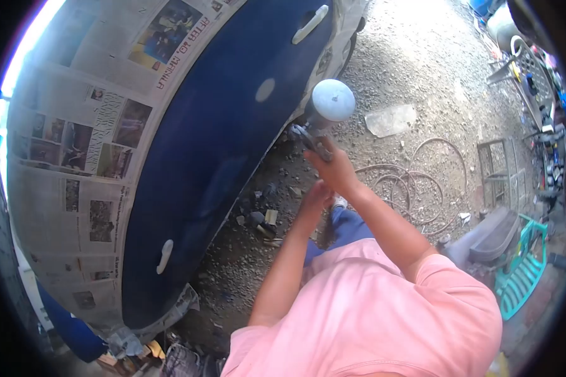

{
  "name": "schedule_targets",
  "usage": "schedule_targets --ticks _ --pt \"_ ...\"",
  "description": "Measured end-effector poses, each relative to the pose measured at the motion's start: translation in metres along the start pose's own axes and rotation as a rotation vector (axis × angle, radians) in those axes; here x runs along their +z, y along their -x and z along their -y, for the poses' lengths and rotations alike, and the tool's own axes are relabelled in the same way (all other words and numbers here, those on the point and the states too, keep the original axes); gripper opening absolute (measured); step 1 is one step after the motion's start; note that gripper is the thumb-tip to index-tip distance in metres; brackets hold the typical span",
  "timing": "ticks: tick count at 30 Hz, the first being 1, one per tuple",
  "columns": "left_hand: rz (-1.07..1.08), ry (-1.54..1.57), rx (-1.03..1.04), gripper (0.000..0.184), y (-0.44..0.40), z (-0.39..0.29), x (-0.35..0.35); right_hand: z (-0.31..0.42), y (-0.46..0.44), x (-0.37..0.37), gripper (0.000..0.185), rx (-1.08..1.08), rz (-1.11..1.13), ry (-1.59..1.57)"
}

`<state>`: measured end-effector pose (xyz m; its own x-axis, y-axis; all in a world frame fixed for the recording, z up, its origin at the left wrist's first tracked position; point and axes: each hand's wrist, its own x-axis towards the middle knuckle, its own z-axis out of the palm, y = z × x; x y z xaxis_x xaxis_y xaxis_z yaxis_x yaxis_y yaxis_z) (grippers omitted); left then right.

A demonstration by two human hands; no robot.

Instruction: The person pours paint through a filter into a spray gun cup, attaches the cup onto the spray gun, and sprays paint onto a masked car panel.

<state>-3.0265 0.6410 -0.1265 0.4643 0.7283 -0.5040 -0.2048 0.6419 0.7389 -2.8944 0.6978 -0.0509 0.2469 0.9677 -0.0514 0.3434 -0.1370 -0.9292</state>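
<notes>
My right hand is closed around the handle of a paint spray gun, which has a round, pale-lidded cup on top. The gun's front end is close to the lower edge of a dark blue car side. Just below the right hand, my left hand has its fingers curled in; what they hold, if anything, is hidden. Two whitish door handles and a pale round patch stand out on the blue panel.
Newspaper masks the car's upper part. A coiled hose lies on the gravel behind my right arm, near a flat pale sheet. To the right are a metal step frame, a green plastic chair and assorted clutter.
</notes>
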Motion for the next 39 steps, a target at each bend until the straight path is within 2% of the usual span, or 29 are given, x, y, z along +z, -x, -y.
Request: schedule_targets --ticks 4,10,13,19,25,28,39 --pt "0.047 0.044 0.037 0.037 -0.034 -0.042 0.035 0.011 -0.036 -0.019 0.046 0.052 0.056 -0.087" --pt "0.090 0.055 0.050 0.034 -0.090 -0.007 0.004 0.003 -0.069 -0.026 0.048 0.051 0.142 -0.004" --pt "-0.001 0.108 0.079 0.035 -0.082 -0.025 0.025 0.000 -0.075 -0.025 0.050 0.026 0.139 0.046" --pt "0.048 0.086 0.037 0.040 -0.085 -0.029 0.020 -0.010 -0.079 -0.020 0.053 -0.002 0.165 0.057" --pt "0.049 0.019 -0.021 0.044 -0.079 -0.035 0.023 -0.010 -0.072 -0.027 0.059 0.090 0.242 0.008" --pt "0.077 -0.050 -0.073 0.044 -0.076 -0.038 0.020 -0.016 -0.068 -0.028 0.049 0.067 0.245 -0.010" --pt "0.156 0.001 -0.027 0.047 -0.087 -0.030 0.027 -0.019 -0.069 -0.038 0.050 -0.023 0.214 0.012"
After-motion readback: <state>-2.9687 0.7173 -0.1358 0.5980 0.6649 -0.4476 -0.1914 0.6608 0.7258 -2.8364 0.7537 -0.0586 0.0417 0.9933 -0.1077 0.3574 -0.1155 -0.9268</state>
